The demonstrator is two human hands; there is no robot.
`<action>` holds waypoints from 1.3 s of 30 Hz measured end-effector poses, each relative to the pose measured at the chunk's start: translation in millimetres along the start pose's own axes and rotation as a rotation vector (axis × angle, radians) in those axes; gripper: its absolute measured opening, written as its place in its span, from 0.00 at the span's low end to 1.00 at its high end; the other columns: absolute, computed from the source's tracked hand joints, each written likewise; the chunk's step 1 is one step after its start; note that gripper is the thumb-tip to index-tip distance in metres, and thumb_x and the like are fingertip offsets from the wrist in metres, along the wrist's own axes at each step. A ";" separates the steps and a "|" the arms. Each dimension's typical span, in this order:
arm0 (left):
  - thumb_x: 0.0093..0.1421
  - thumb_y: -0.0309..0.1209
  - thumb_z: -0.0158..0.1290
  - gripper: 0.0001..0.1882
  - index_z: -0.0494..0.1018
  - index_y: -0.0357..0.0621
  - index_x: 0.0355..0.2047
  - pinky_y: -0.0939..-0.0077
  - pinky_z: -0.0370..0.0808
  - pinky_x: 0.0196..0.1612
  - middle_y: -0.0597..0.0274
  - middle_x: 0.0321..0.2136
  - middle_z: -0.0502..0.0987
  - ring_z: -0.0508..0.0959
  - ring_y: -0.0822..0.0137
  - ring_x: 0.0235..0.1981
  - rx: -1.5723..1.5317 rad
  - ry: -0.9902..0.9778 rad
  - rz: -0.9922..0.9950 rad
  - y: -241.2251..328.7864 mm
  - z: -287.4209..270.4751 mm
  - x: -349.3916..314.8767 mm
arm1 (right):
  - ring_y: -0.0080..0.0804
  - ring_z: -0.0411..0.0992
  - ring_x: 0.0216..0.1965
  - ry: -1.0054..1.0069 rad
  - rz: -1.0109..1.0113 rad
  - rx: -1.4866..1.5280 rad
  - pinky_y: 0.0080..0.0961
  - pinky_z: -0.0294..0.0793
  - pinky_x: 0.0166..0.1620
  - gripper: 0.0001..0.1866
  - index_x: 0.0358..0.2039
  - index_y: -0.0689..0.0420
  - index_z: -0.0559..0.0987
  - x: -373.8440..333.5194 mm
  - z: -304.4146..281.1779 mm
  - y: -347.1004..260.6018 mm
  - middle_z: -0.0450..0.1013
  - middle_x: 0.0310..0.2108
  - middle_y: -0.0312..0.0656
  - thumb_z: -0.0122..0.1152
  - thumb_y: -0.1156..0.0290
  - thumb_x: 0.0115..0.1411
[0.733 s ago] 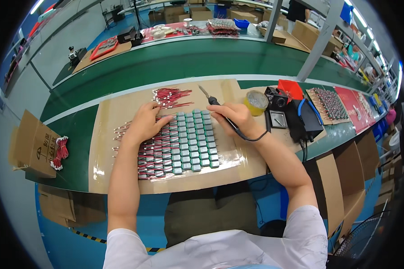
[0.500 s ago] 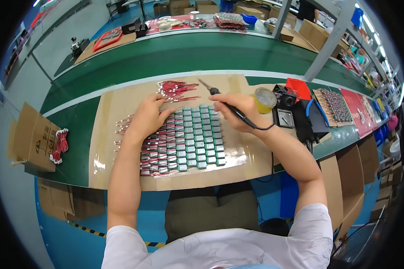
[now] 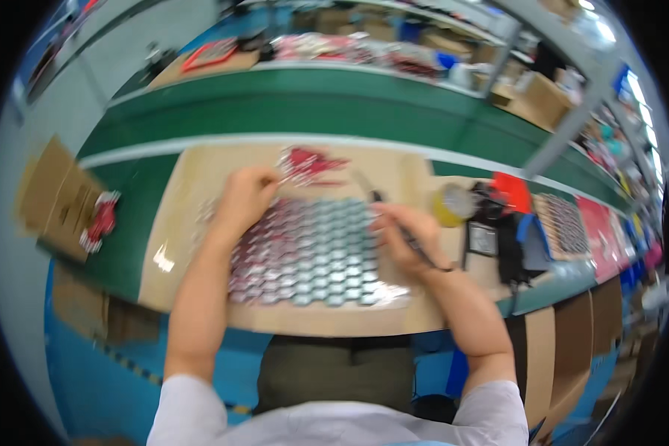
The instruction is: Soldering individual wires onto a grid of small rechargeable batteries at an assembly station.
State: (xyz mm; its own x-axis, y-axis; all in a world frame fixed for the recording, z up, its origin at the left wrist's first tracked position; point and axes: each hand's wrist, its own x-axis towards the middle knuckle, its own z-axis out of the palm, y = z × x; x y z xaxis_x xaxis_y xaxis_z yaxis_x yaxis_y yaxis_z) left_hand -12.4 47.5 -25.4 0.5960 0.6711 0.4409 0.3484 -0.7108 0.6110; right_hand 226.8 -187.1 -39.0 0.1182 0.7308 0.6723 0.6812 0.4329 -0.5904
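Note:
In my right hand (image 3: 409, 234) is a soldering iron (image 3: 377, 196), its thin tip pointing away and to the left above the far side of the parts. My left hand (image 3: 250, 199) has its fingers curled together near the far left corner of the rows; blur hides anything they pinch. Between and below the hands lie tight rows of small silver-and-green components (image 3: 334, 256). Red wires with white ends (image 3: 264, 256) lie across their left side. Just beyond the rows is a loose pile of red wires (image 3: 308, 165). Everything rests on a cardboard sheet (image 3: 163, 230).
Right of the sheet stand a yellow round tin (image 3: 452, 204), a red box (image 3: 511, 192), a small square tray (image 3: 482, 239) and blue-handled pliers (image 3: 531, 230). At left, a carton (image 3: 56, 189) stands beside a red wire bundle (image 3: 102, 221). A green conveyor (image 3: 275, 104) runs behind.
The whole view has shifted and blurred. My left hand's fingers, spread over the wires before, are now drawn together. The soldering iron stays in my right hand, its tip still near the wire pile.

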 end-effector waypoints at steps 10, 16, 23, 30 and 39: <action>0.59 0.24 0.66 0.13 0.83 0.37 0.45 0.79 0.75 0.34 0.62 0.29 0.83 0.78 0.74 0.28 -0.138 0.048 0.088 56.5 -24.5 1.1 | 0.18 0.77 0.29 0.037 0.320 0.299 0.15 0.75 0.29 0.14 0.54 0.60 0.81 7.7 -15.2 -34.0 0.83 0.37 0.40 0.61 0.76 0.69; 0.60 0.19 0.62 0.04 0.82 0.36 0.37 0.77 0.73 0.33 0.60 0.29 0.78 0.78 0.70 0.28 -0.139 -0.130 0.245 110.0 -28.5 -34.1 | 0.19 0.79 0.40 0.008 0.222 0.483 0.16 0.80 0.33 0.26 0.57 0.57 0.79 8.7 -7.3 -37.9 0.82 0.43 0.41 0.76 0.76 0.57; 0.61 0.20 0.62 0.03 0.81 0.36 0.36 0.80 0.71 0.31 0.62 0.30 0.77 0.75 0.74 0.28 -0.273 -0.174 0.150 129.8 16.6 -85.4 | 0.18 0.78 0.34 -0.074 0.384 0.673 0.16 0.78 0.30 0.20 0.54 0.56 0.81 0.0 -13.1 -51.6 0.81 0.37 0.37 0.71 0.77 0.62; 0.62 0.20 0.62 0.02 0.81 0.34 0.35 0.83 0.71 0.33 0.64 0.30 0.78 0.76 0.77 0.30 -0.472 -0.089 -0.026 122.1 23.2 -106.4 | 0.19 0.78 0.32 -0.103 0.286 0.618 0.17 0.78 0.30 0.18 0.53 0.56 0.82 0.2 -5.1 -48.3 0.81 0.36 0.38 0.68 0.80 0.63; 0.62 0.26 0.65 0.09 0.83 0.37 0.41 0.80 0.75 0.33 0.61 0.34 0.84 0.81 0.76 0.34 -0.513 -0.145 -0.147 134.8 18.3 -104.7 | 0.16 0.77 0.31 -0.106 0.409 0.572 0.15 0.78 0.31 0.17 0.53 0.56 0.82 1.3 -8.9 -64.1 0.82 0.37 0.38 0.68 0.79 0.63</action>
State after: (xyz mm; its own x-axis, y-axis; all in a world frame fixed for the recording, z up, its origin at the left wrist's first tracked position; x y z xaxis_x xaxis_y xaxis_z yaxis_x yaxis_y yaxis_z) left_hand -14.6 -122.5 -1.3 0.6738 0.6941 0.2534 0.0605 -0.3936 0.9173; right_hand 189.8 -218.6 3.7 0.1926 0.9287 0.3168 0.1079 0.3009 -0.9475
